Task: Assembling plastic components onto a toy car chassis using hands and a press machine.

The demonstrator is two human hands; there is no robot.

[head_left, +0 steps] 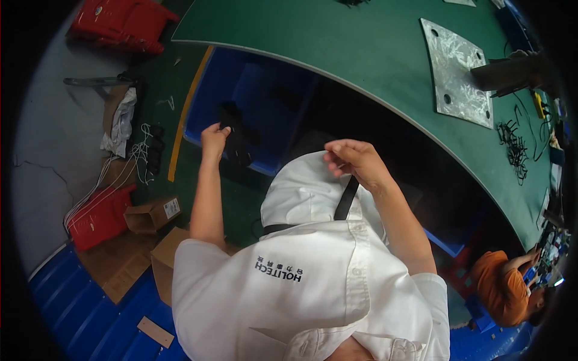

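My left hand (214, 141) reaches down to the left, its fingers closed on a dark black object (230, 115) whose kind I cannot make out. Below that hand is a blue plastic bin (208, 84), partly under the green table, with more dark pieces inside that blur into shadow. My right hand (356, 162) hovers over my lap, beside a black strap (347, 198) on my white clothing. Its fingers are loosely bent and somewhat apart, and nothing shows in them.
The green table (361, 54) curves across the top, carrying a metal plate (454, 72) with a dark post and black cables (513, 150). At left are cardboard boxes (150, 216), red bins (123, 24) and white cords (129, 159). A person in orange (503, 286) works at lower right.
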